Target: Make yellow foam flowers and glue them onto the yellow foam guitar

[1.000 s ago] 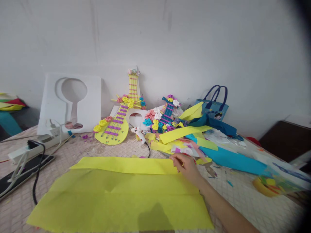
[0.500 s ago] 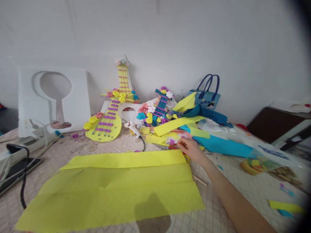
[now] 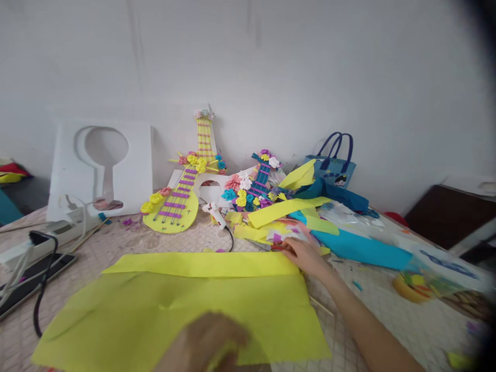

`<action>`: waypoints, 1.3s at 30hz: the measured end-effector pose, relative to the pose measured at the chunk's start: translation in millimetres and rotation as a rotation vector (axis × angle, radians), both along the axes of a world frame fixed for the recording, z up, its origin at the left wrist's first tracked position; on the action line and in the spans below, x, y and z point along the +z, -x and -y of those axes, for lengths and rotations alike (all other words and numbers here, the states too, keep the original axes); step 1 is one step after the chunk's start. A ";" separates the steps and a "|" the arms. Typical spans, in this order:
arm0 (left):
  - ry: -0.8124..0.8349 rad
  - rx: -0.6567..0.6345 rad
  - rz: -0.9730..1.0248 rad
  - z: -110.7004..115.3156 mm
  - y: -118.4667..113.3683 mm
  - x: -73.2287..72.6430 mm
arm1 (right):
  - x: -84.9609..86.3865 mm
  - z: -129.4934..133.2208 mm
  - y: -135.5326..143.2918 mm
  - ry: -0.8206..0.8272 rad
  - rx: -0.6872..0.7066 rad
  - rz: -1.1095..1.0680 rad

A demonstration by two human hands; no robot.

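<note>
A wide sheet of yellow crepe paper [image 3: 163, 305] lies on the table in front of me, its far edge folded over in a brighter band. My right hand [image 3: 304, 256] is closed around the red handles of scissors [image 3: 277, 248] at the sheet's far right corner. The blades point left, towards a pile of paper scraps. Over the lower middle of the sheet, my left hand [image 3: 209, 338] is smeared by motion. Some yellow shows by its fingers, but I cannot tell whether it holds anything.
A white glue gun [image 3: 215, 214] lies beyond the sheet. Two decorated paper instruments, a yellow one [image 3: 178, 204] and a blue one [image 3: 258, 181], lean by the wall. At right are blue paper [image 3: 360, 248] and a bag [image 3: 333, 168]; at left, a power strip [image 3: 50, 240] and cables.
My left hand has come into view from below, over the sheet. The right hand now has the scissors in its grip, their blades showing. The view has tilted slightly upward.
</note>
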State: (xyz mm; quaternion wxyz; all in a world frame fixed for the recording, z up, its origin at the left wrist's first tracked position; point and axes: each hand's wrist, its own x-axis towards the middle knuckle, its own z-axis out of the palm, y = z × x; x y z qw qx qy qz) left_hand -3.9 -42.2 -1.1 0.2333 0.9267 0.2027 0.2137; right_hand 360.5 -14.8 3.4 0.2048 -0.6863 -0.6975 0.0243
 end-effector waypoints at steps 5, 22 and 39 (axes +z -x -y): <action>-0.092 0.305 -0.277 -74.7 -34.4 32.6 | -4.4 -0.2 3.1 -0.006 0.008 -0.007; -0.123 0.349 -0.226 -105.6 -39.7 8.5 | -2.3 -2.7 -6.8 -0.004 0.055 -0.044; -0.116 0.294 -0.085 -117.2 -21.1 28.7 | -1.0 -4.0 -8.3 0.027 0.039 -0.024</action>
